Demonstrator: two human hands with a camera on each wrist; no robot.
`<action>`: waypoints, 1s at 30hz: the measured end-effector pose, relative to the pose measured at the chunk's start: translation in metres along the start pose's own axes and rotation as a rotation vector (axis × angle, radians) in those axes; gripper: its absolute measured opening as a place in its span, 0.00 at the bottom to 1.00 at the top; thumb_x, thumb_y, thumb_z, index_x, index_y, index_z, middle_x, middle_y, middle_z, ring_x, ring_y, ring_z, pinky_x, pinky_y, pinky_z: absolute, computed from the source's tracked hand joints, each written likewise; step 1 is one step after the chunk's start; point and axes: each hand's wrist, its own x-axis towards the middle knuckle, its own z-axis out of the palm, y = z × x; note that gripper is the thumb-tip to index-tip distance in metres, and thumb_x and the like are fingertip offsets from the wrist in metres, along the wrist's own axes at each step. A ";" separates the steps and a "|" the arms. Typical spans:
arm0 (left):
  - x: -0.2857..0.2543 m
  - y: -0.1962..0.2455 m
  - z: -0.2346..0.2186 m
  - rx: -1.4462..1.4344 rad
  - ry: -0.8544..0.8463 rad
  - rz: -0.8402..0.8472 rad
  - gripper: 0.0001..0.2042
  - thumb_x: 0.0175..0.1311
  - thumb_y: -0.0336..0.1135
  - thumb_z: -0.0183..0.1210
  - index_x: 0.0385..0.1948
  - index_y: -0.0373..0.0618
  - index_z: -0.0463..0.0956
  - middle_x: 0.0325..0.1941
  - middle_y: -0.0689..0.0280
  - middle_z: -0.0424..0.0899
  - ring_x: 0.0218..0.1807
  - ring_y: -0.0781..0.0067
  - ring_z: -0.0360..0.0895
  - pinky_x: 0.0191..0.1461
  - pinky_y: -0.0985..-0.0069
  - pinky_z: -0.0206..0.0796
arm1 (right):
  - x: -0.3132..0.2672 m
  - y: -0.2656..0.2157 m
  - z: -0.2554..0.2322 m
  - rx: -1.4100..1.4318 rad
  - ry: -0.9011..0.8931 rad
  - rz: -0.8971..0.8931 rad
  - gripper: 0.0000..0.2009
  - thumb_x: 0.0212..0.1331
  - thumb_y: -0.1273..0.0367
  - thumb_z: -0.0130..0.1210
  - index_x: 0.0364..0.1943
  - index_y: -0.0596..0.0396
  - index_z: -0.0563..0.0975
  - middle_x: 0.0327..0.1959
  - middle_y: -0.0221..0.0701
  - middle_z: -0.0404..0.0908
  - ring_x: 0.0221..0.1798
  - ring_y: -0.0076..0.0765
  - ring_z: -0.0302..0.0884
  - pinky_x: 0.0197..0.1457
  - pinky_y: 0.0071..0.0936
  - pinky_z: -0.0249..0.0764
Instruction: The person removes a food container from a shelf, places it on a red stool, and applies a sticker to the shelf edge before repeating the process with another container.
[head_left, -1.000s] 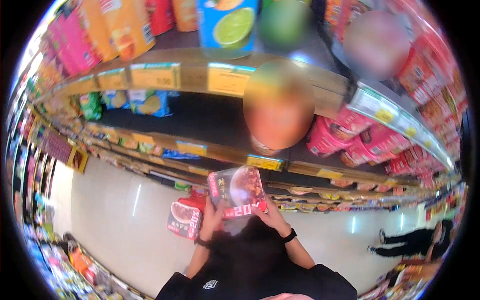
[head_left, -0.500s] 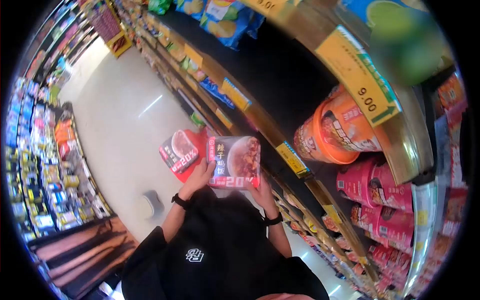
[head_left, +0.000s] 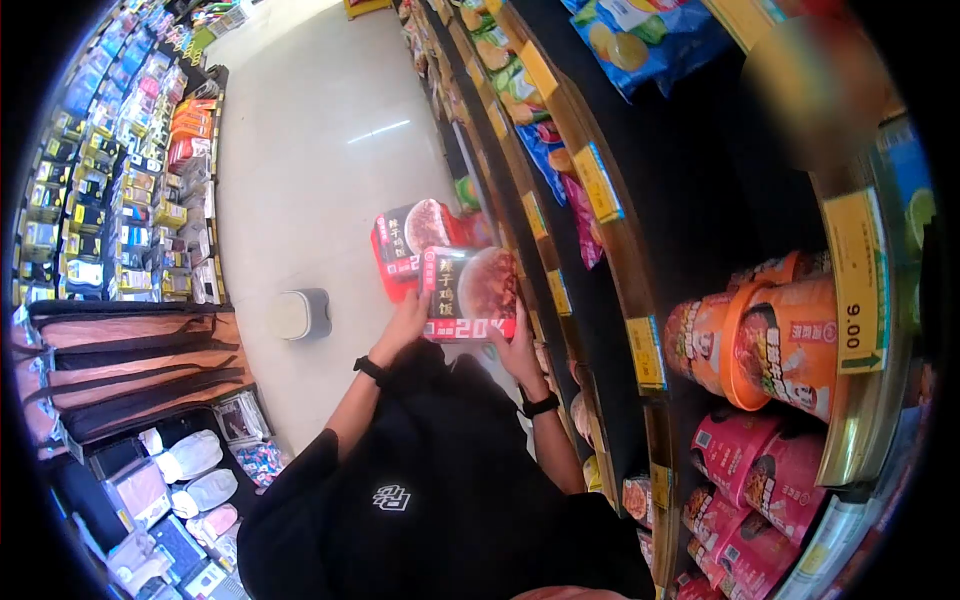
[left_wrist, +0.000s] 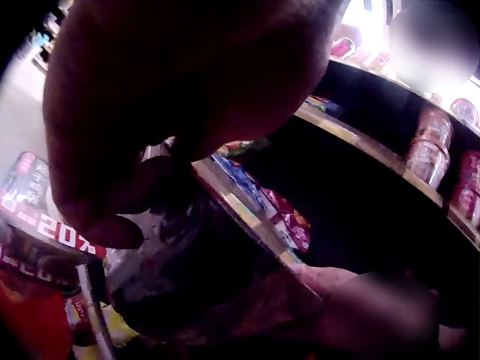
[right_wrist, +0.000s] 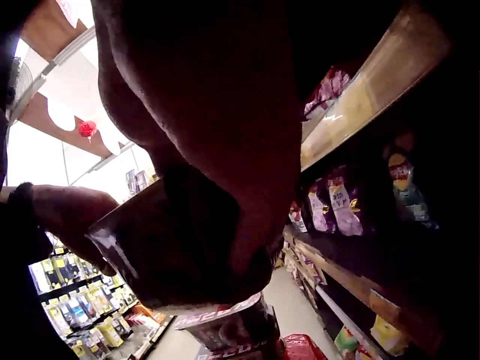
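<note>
Both hands hold a boxed instant rice meal (head_left: 470,295) in front of the black shirt, its printed top facing up with a picture of a bowl and "20%". My left hand (head_left: 403,325) grips its left edge, and my right hand (head_left: 516,352) grips the lower right corner with the thumb on top. In the left wrist view the left hand (left_wrist: 172,97) is dark, fingers curled at the package. The right hand (right_wrist: 217,150) wraps the box's side in the right wrist view. Just beyond, partly overlapped, lies a second similar rice box (head_left: 408,228) with red sides.
Along the right runs a shelf unit (head_left: 600,200) with orange tubs (head_left: 785,345), pink tubs (head_left: 760,470) and blue chip bags (head_left: 640,45). A grey-white bin (head_left: 300,315) stands on the pale floor (head_left: 320,200). Racks of small packaged goods (head_left: 130,190) line the left side.
The view has turned left, so the shelf swings from ahead to the right side and the aisle floor opens ahead. Both hands keep hold of the rice box.
</note>
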 end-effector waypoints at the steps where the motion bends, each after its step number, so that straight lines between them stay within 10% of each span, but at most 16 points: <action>1: 0.006 -0.004 -0.004 -0.021 0.022 -0.007 0.21 0.75 0.51 0.41 0.36 0.36 0.65 0.32 0.55 0.78 0.37 0.67 0.75 0.41 0.68 0.67 | 0.010 -0.011 0.002 0.089 -0.047 0.067 0.39 0.58 0.65 0.61 0.69 0.64 0.52 0.67 0.53 0.61 0.70 0.54 0.60 0.70 0.39 0.57; 7: 0.046 -0.044 -0.035 -0.145 0.041 0.034 0.20 0.76 0.49 0.40 0.46 0.38 0.68 0.33 0.65 0.75 0.35 0.75 0.71 0.41 0.73 0.67 | 0.069 -0.008 0.046 -0.053 -0.043 -0.081 0.39 0.56 0.70 0.60 0.70 0.59 0.52 0.69 0.51 0.59 0.72 0.50 0.57 0.72 0.36 0.56; 14: 0.086 -0.053 -0.083 -0.095 0.099 0.000 0.17 0.73 0.42 0.43 0.49 0.35 0.66 0.36 0.49 0.79 0.40 0.53 0.79 0.44 0.62 0.68 | 0.131 0.007 0.106 -0.092 -0.037 -0.154 0.37 0.55 0.73 0.55 0.70 0.62 0.53 0.69 0.51 0.59 0.72 0.49 0.56 0.72 0.35 0.54; 17: 0.099 -0.059 -0.099 0.016 0.133 0.091 0.16 0.73 0.43 0.43 0.45 0.36 0.69 0.35 0.59 0.80 0.35 0.71 0.77 0.40 0.71 0.70 | 0.155 0.016 0.130 -0.112 -0.003 -0.164 0.36 0.54 0.75 0.53 0.69 0.62 0.53 0.68 0.51 0.60 0.72 0.49 0.56 0.73 0.36 0.52; 20: 0.123 -0.105 -0.099 0.014 0.112 0.100 0.17 0.70 0.38 0.44 0.53 0.34 0.67 0.39 0.48 0.81 0.41 0.51 0.80 0.46 0.62 0.69 | 0.165 0.014 0.144 -0.085 -0.003 -0.113 0.35 0.54 0.76 0.52 0.69 0.61 0.55 0.68 0.49 0.60 0.73 0.49 0.54 0.74 0.37 0.51; 24: 0.133 -0.113 -0.107 -0.094 0.072 0.133 0.14 0.70 0.41 0.50 0.39 0.35 0.68 0.31 0.59 0.80 0.28 0.74 0.77 0.33 0.76 0.70 | 0.172 0.007 0.152 0.004 0.055 -0.138 0.35 0.51 0.78 0.50 0.68 0.60 0.56 0.68 0.48 0.61 0.73 0.49 0.53 0.74 0.37 0.49; 30: 0.123 -0.083 -0.109 -0.019 0.030 0.084 0.21 0.65 0.45 0.59 0.42 0.33 0.65 0.33 0.59 0.77 0.32 0.69 0.76 0.38 0.72 0.70 | 0.160 0.005 0.146 -0.058 0.075 -0.129 0.32 0.53 0.77 0.49 0.66 0.59 0.60 0.67 0.48 0.62 0.72 0.49 0.56 0.74 0.38 0.51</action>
